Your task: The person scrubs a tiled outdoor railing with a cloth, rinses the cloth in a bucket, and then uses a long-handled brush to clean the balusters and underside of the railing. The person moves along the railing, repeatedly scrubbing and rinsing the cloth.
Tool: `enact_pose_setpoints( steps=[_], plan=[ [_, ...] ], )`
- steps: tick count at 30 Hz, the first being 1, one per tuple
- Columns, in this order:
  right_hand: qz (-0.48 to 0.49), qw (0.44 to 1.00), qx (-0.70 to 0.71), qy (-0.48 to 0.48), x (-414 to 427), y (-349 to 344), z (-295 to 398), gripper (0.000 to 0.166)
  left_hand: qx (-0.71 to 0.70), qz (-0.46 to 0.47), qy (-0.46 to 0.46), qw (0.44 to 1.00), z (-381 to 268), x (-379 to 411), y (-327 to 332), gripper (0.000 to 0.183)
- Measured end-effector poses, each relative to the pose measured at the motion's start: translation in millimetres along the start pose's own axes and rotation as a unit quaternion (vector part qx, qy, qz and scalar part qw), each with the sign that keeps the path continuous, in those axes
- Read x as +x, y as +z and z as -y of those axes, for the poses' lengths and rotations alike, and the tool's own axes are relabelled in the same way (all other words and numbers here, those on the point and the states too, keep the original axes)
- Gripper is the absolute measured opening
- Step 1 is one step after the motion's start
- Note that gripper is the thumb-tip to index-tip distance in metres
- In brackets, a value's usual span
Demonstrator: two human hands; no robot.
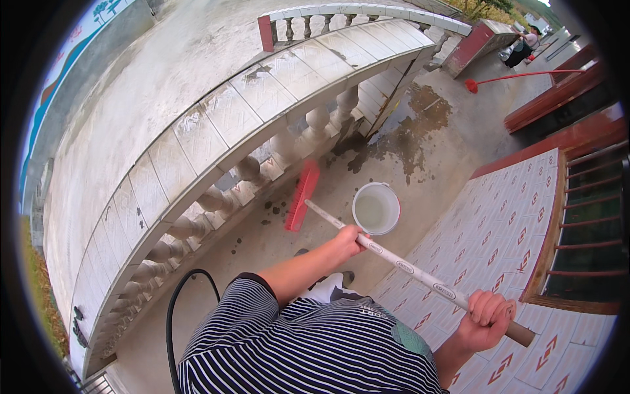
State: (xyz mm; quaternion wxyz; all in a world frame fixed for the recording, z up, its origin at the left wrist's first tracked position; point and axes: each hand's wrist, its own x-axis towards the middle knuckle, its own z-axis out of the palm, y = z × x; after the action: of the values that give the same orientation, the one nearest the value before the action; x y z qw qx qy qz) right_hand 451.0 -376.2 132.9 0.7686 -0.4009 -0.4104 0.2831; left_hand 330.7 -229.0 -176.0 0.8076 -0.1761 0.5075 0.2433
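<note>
A long-handled push broom spans the view, its white handle [405, 267] wrapped in a printed pattern. My left hand [349, 243] grips the handle partway down, towards the brush end. Close to the brown upper tip, my right hand [488, 317] is wrapped round the same handle. The red brush head [301, 197] is slightly blurred and lies beside the foot of the balustrade. Whether its bristles touch the floor, I cannot tell. A white bucket [376, 209] of cloudy liquid stands on the concrete just beyond the handle.
A tiled balustrade [246, 110] with stone balusters curves along the left. Wet patches [418, 128] darken the floor. At right is a tiled wall [485, 246] with a barred window [593, 221]. Farther off are a red long-handled tool [521, 77] and another person [525, 48]. A black hose [170, 320] arches at lower left.
</note>
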Motion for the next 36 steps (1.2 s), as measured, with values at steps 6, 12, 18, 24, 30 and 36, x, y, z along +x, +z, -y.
enact_pose_setpoints(
  steps=[6, 12, 18, 24, 30, 36],
  plan=[
    [-0.021, 0.996, -0.083, -0.037, -4.1, -0.8, -17.3, 0.016, -0.001, 0.002, 0.089, 0.996, -37.7, 47.3, 21.9, 0.024],
    [0.005, 0.996, 0.07, 0.05, -8.6, -9.2, -82.6, 0.018, -0.092, -0.083, 0.158, 0.98, -69.0, 68.8, -28.9, 0.026],
    [0.045, 0.98, 0.129, 0.147, -18.9, -13.7, -96.7, 0.022, -0.186, -0.138, 0.107, 0.967, -69.5, 23.4, -114.4, 0.025],
    [-0.021, 0.974, 0.146, 0.173, -15.9, -26.5, -94.8, 0.017, -0.167, -0.196, 0.052, 0.965, -46.6, 35.3, -149.7, 0.028],
    [-0.171, 0.981, 0.003, 0.086, 7.8, -30.7, -36.6, 0.003, -0.146, -0.14, 0.024, 0.979, -19.3, -6.9, -88.3, 0.029],
    [-0.205, 0.978, 0.007, 0.021, 23.8, -29.5, -19.9, 0.018, -0.191, -0.021, 0.062, 0.979, -19.8, -9.6, -50.7, 0.031]
  ],
)
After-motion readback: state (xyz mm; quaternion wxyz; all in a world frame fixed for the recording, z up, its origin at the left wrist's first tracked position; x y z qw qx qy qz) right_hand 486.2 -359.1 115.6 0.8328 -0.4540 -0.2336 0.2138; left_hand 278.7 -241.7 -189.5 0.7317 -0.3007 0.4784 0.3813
